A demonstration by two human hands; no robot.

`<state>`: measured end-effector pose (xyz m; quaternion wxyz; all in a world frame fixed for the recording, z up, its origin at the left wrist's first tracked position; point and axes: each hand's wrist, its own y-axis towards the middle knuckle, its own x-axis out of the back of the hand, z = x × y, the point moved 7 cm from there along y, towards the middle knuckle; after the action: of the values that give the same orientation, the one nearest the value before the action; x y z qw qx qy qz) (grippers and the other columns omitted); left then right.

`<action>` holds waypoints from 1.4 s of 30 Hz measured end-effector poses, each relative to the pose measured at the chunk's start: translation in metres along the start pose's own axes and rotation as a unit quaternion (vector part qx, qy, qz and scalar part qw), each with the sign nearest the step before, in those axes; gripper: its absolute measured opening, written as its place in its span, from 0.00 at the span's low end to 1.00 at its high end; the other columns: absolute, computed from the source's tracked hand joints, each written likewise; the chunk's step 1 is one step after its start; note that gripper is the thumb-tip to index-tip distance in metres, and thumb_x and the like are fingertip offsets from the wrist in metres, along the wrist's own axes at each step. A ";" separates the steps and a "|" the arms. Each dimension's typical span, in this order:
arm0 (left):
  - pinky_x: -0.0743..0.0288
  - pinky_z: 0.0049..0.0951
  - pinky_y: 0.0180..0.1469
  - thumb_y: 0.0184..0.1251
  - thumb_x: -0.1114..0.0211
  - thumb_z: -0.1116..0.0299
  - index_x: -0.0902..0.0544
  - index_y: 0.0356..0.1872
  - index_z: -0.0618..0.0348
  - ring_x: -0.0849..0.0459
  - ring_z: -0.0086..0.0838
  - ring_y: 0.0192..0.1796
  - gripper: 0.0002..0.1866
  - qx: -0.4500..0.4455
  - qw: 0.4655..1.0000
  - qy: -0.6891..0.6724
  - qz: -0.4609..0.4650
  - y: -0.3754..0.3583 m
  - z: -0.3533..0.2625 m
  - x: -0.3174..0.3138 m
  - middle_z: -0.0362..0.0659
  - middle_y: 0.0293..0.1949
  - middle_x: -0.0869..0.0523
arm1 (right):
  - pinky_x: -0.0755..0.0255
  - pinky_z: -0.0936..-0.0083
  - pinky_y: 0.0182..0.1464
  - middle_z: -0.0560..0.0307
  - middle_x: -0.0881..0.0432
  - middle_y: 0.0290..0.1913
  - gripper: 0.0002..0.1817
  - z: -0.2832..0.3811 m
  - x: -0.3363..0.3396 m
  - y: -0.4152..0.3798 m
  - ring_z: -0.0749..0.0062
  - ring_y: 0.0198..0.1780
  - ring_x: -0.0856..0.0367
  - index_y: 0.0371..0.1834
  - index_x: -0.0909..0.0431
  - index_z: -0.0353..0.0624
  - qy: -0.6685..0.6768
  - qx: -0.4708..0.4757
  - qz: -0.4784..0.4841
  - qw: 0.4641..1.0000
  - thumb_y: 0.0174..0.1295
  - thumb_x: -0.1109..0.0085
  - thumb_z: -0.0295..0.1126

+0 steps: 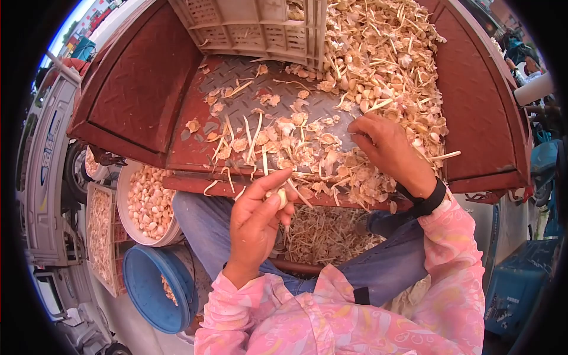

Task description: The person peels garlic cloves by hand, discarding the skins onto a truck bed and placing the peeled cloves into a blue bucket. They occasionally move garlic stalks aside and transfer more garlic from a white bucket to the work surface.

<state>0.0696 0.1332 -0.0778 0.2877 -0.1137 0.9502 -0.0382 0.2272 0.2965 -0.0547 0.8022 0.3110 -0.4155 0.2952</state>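
Observation:
My left hand (255,216) is raised in front of the truck bed's edge, its thumb and fingers closed around a pale, peeled garlic clove (282,199). Part of the clove is hidden by the fingers. My right hand (387,145) hovers low over the near side of the garlic heap, fingers bent and pointing left, a gap showing between thumb and forefinger. I see nothing held in it. Just beyond its fingers lie unpeeled garlic cloves (373,93). Dry garlic skins and stems (266,139) are scattered between the two hands on the metal bed.
A pale plastic crate (254,32) stands tilted at the back of the red metal bed (133,83). To the left are a white bucket of cloves (151,201), a blue bucket (145,290) and a filled crate (102,236). Stem litter (331,234) lies below, between my legs.

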 end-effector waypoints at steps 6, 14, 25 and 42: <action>0.30 0.19 0.34 0.64 0.47 0.71 0.25 0.55 0.65 0.25 0.20 0.33 0.19 -0.020 0.787 0.478 -0.389 -0.151 -0.113 0.212 0.43 0.37 0.20 | 0.29 0.58 0.37 0.48 0.25 0.37 0.12 0.024 -0.035 -0.005 0.51 0.37 0.22 0.40 0.25 0.44 -0.013 0.045 0.117 0.992 0.54 0.39 0.32; 0.28 0.25 0.46 0.65 0.42 0.71 0.24 0.54 0.65 0.21 0.28 0.44 0.17 0.005 0.684 0.617 -0.389 -0.177 -0.095 0.225 0.48 0.44 0.21 | 0.28 0.59 0.32 0.48 0.25 0.31 0.06 0.025 -0.043 -0.004 0.49 0.32 0.22 0.33 0.29 0.39 -0.100 0.056 0.098 0.989 0.53 0.44 0.26; 0.27 0.41 0.38 0.56 0.38 0.78 0.22 0.37 0.65 0.22 0.48 0.36 0.07 -0.282 0.675 0.678 0.075 0.077 0.020 -0.065 0.53 0.35 0.24 | 0.29 0.60 0.36 0.50 0.25 0.34 0.09 -0.008 0.011 -0.003 0.50 0.36 0.23 0.38 0.27 0.42 -0.063 -0.007 -0.090 0.994 0.53 0.47 0.22; 0.31 0.14 0.21 0.70 0.45 0.66 0.29 0.44 0.62 0.22 0.17 0.22 0.10 0.038 0.983 0.177 0.041 0.014 0.020 -0.013 0.50 0.37 0.15 | 0.27 0.59 0.44 0.47 0.25 0.42 0.12 -0.043 0.044 -0.009 0.49 0.45 0.23 0.43 0.23 0.43 -0.144 -0.051 -0.157 0.976 0.54 0.48 0.21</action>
<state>0.0883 0.1496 -0.0897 0.1208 -0.0550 0.9877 -0.0821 0.2752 0.3322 -0.0393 0.7849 0.3703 -0.4874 0.0960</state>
